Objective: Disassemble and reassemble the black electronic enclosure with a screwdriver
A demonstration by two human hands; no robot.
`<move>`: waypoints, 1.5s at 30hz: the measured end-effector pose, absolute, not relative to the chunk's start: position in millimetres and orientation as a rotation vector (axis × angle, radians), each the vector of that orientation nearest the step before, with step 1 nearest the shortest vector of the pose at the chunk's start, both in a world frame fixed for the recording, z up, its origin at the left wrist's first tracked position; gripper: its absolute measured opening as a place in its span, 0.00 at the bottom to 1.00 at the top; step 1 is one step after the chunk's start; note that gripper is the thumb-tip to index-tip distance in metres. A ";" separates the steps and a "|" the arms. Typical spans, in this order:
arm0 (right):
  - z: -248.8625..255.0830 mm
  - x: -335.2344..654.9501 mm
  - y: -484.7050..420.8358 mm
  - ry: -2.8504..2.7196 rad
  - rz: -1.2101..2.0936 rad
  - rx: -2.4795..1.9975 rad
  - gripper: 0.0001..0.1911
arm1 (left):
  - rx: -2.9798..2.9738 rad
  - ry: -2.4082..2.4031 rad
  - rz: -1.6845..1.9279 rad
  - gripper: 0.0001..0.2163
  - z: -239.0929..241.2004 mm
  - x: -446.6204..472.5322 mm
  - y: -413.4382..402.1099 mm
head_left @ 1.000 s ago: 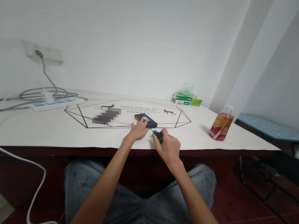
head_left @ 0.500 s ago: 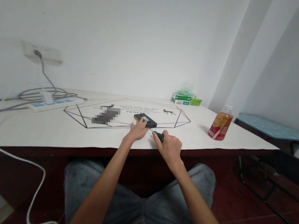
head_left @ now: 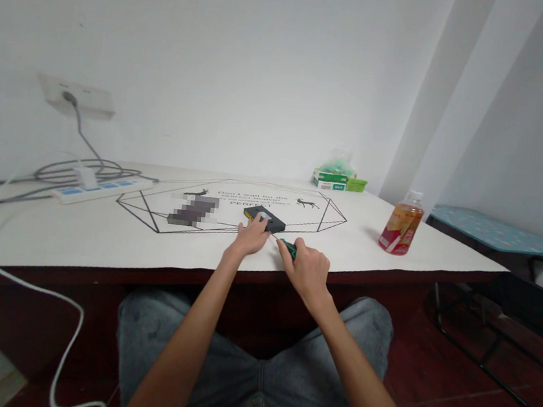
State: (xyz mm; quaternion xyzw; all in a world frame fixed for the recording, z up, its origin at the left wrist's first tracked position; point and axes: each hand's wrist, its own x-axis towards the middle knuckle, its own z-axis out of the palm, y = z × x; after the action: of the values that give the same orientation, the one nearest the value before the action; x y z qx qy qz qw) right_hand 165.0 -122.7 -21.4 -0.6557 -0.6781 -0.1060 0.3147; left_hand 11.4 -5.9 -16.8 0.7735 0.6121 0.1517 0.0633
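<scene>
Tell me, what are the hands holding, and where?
The right hand grips a screwdriver by its green handle; the left hand rests on a flat black box.

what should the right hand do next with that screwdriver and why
Probably ease the screwdriver tip slightly forward onto the black box. The right hand grips its green handle with the shaft aimed at the box's near edge, while the left hand lies on the box, seemingly steadying it.
</scene>
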 end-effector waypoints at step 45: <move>-19.1 165.1 -122.8 -1.781 -0.180 -1.612 0.18 | 2.349 1.841 0.461 0.27 -17.8 11.5 -5.6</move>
State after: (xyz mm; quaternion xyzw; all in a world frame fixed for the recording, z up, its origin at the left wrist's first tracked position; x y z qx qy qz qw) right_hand 165.1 -122.8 -19.1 -0.6249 -0.6903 -0.0698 0.3579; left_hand 11.5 -5.6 -17.8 0.7764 0.6085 0.1523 0.0611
